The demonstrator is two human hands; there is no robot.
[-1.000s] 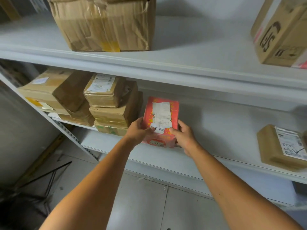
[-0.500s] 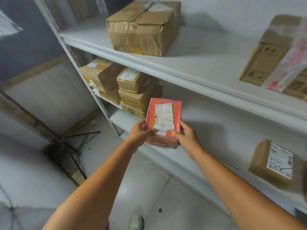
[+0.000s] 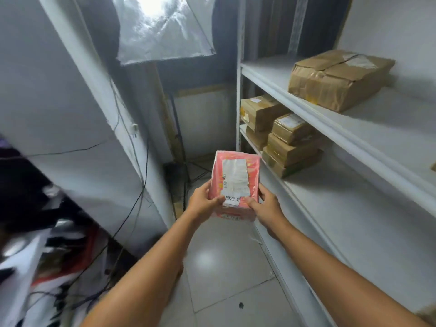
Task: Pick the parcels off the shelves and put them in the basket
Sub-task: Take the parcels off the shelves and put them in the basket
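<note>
A red parcel (image 3: pixel 236 178) with a white label is held upright in front of me, clear of the shelves and above the tiled floor. My left hand (image 3: pixel 203 204) grips its lower left side and my right hand (image 3: pixel 266 208) grips its lower right side. On the white shelf unit (image 3: pixel 330 128) to the right, a stack of brown parcels (image 3: pixel 287 147) sits at the left end of the middle shelf, and a large brown box (image 3: pixel 335 79) lies on the shelf above. No basket is in view.
A white wall panel (image 3: pixel 70 114) with hanging black cables stands to the left. A softbox light (image 3: pixel 162 29) on a stand is ahead, its legs on the floor. Blurred dark and red clutter (image 3: pixel 47 256) fills the lower left. Grey floor tiles (image 3: pixel 224 267) run between.
Both hands have lifted the red parcel off the middle shelf and carried it left, away from the shelves. My view has swung left towards the wall and the light stand.
</note>
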